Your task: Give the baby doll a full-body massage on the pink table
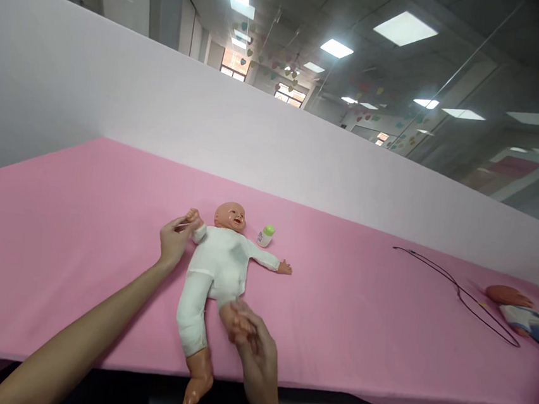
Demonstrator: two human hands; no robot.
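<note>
A baby doll [215, 267] in a white cloth suit lies on its back on the pink cloth, its plastic head toward the far side. My left hand [175, 240] pinches the doll's raised plastic hand [193, 218] between fingers and thumb. My right hand [251, 337] grips the doll's bent plastic foot [229, 321] and partly covers it. The doll's other foot [198, 379] hangs past the near edge of the cloth-covered table.
A small baby bottle [265, 235] with a green cap stands next to the doll's head. Further right lie a thin black cord [460, 296] and a second doll [521, 312] in white and blue clothes, cut off by the frame. A pale wall stands behind the table.
</note>
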